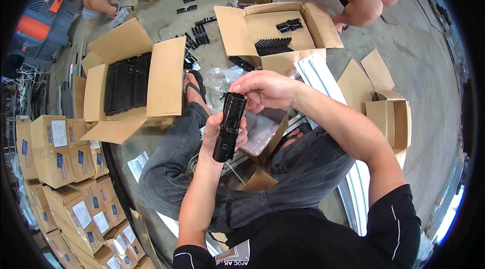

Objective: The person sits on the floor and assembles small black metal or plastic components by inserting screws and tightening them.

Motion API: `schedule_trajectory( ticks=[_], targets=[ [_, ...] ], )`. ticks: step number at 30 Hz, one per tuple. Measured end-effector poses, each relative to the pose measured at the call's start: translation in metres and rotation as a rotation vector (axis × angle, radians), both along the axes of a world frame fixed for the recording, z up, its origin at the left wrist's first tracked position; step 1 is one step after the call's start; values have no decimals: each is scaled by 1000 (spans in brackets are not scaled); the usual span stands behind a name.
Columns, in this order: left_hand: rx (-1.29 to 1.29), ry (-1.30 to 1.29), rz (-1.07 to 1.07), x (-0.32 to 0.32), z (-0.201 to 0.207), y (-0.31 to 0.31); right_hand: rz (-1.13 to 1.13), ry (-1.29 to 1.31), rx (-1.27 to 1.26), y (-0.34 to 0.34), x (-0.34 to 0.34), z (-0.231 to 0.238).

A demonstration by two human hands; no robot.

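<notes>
A long black plastic fitting (pixel 231 125) with a channel-like upper half and a rounded lower end stands nearly upright in front of me. My left hand (pixel 211 135) is wrapped round its middle, thumb on the left side and fingertips on the right. At its top end is my right hand (pixel 268 89), its fingers bent and drawn together; whatever they pinch is hidden or too small to make out. Just beyond, between my legs, a small carton (pixel 277 137) holds a clear plastic bag (pixel 260 132).
Open cartons hold rows of black parts: one at left (pixel 166 79), one ahead (pixel 323 26). Loose black parts (pixel 200 35) lie on the floor between them. White metal profiles (pixel 323 74) run past my right side. Stacked cartons (pixel 65 155) stand at left. Two people crouch at the far side.
</notes>
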State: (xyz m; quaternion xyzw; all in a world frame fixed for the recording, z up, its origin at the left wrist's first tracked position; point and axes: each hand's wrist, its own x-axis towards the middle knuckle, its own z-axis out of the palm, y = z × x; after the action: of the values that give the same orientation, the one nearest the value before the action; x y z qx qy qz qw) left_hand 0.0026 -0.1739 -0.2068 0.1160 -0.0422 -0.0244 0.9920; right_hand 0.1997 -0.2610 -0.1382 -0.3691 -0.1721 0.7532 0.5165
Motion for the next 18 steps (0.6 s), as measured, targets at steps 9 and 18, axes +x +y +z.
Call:
schedule_trajectory(
  ticks=[9, 18],
  targets=[
    [214, 135, 59, 1, 16, 1, 5, -2, 43, 0, -9, -3],
    [292, 234, 114, 3, 26, 6, -37, -57, 126, 0, -1, 5]
  ],
)
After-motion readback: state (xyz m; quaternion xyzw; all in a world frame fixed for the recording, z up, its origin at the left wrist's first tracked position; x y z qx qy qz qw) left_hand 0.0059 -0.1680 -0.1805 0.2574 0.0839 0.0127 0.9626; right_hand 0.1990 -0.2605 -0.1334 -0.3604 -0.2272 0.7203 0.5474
